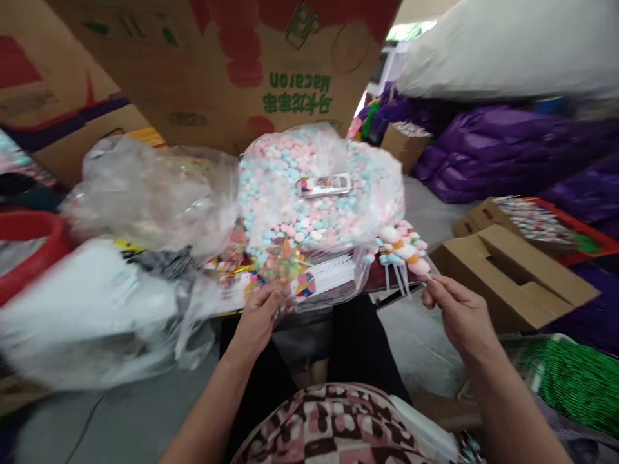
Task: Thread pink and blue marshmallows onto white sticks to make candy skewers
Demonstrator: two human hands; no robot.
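The person sits low among the stock, and both hands are busy just in front of the knees. The left hand (258,316) is closed on the near bottom edge of a clear plastic bag of small pink, blue and white sweets (319,193), which stands in the middle of the heap with a small white printed card (324,185) lying on its upper face. The right hand (457,309) is pinched narrow, thumb against fingertips, on the near ends of a little bunch of pastel sweets threaded on thin white sticks (403,248), held just to the right of the bag's lower corner. I would judge the bunch light but brittle: the sticks look thin and bendy and the sweets could chip or slide, so the bare stick ends are the place to take it. The bag looks heavy, slack and slippery, best gripped by a gathered fold of film. To the left lie a crumpled empty clear plastic sack (149,193) and a red plastic basin (29,238); to the right an open brown cardboard carton (512,277) and glossy purple bags (493,154); a big printed cardboard box (232,58) leans at the far side.
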